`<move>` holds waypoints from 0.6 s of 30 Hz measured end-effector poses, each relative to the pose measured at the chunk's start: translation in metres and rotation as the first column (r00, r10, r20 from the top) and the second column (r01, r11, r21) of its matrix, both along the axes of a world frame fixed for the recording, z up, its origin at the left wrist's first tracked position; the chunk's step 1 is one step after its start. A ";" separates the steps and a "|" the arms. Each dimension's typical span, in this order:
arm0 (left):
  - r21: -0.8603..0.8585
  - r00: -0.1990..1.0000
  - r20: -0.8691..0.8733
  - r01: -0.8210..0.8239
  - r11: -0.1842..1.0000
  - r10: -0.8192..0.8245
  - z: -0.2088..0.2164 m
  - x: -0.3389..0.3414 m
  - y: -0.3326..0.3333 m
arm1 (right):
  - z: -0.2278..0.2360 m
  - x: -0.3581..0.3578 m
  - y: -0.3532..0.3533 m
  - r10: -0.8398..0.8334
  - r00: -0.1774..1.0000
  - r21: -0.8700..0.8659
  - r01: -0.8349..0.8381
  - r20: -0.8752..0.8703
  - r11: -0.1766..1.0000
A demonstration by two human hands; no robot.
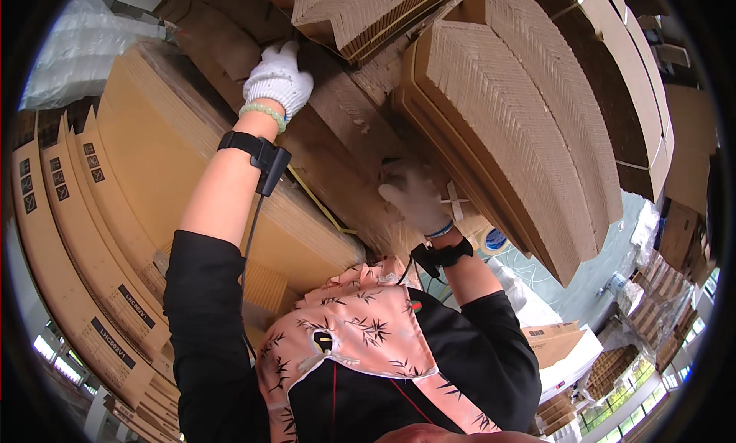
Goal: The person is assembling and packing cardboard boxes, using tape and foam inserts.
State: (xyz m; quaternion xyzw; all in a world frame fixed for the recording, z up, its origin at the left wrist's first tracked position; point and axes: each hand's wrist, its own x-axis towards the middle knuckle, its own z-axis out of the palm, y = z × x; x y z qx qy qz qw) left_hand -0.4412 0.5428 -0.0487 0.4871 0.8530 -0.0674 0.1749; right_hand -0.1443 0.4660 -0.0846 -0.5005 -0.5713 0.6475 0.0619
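Observation:
My left hand (277, 79), in a white knitted glove, lies at the far end of a brown cardboard sheet (330, 113), its fingers stretched forward and partly apart. Nearer to me, on the right side of the same sheet, is my right hand (415, 196), gloved too. Motion smears its fingers, and whether they hold anything is unclear. Close to its right stands a thick bundle of flat cardboard (498, 128) with corrugated edges showing. Both wrists carry black straps with small devices.
Tall stacks of flat printed cartons (84, 266) line the left. Plastic-wrapped goods (92, 52) sit at the far left. Another strapped cardboard bundle (360, 17) lies at the far side. Right of me, a tape roll (494, 239) rests near the greenish floor (567, 263).

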 end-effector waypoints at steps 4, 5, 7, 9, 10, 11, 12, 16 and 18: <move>-0.020 0.990 0.129 -0.063 0.998 0.065 0.005 0.009 -0.001 | -0.017 0.009 0.007 0.234 0.972 0.033 -0.235 0.030 0.972; -0.048 0.993 0.110 -0.042 0.998 0.047 0.011 0.012 0.001 | -0.017 0.011 0.008 0.235 0.972 0.044 -0.236 0.015 0.971; -0.071 0.995 0.091 -0.032 0.997 0.039 0.020 0.008 0.011 | -0.013 0.008 0.011 0.248 0.969 0.060 -0.247 0.001 0.967; -0.190 0.979 0.200 0.067 0.980 -0.028 0.020 0.002 0.020 | 0.004 0.009 0.010 0.189 0.982 -0.063 -0.186 0.031 0.980; -0.185 0.978 0.206 0.059 0.981 -0.020 0.017 0.001 0.019 | 0.008 0.011 0.008 0.198 0.980 -0.060 -0.195 0.038 0.979; -0.149 0.973 0.218 0.116 0.982 -0.082 0.014 -0.002 0.017 | 0.010 0.008 0.010 0.180 0.983 -0.061 -0.178 0.027 0.982; -0.111 0.963 0.226 0.174 0.978 -0.145 0.012 -0.005 0.014 | 0.012 0.005 0.012 0.161 0.987 -0.062 -0.160 0.016 0.985; -0.077 0.966 0.251 0.080 0.994 -0.059 0.008 -0.007 0.009 | 0.019 0.008 0.003 0.174 0.983 0.087 -0.178 0.050 0.980; -0.088 0.962 0.268 0.081 0.993 -0.055 0.010 -0.001 0.010 | 0.003 0.017 -0.002 0.126 0.991 0.207 -0.131 0.035 0.969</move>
